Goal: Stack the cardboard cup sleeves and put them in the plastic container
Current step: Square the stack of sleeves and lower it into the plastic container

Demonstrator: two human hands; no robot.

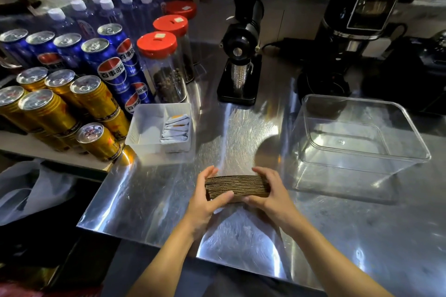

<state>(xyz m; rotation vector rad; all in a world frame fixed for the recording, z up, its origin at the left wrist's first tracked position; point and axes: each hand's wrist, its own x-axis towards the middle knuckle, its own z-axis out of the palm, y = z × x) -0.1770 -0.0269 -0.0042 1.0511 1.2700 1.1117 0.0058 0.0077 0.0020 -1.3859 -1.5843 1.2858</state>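
Note:
A neat stack of brown cardboard cup sleeves (237,185) is held just above the steel counter, near its front edge. My left hand (205,198) grips the stack's left end, thumb across the front. My right hand (271,191) clasps the right end, fingers over the top. The clear plastic container (362,166) stands empty on the counter to the right of my hands, a short way off, its opening facing up.
A white divided tray (144,128) with paper sachets sits behind and left of the stack. Blue and gold drink cans (96,94), bottles and red-lidded jars (166,72) crowd the left. A black grinder (241,60) and a coffee machine (357,31) stand at the back.

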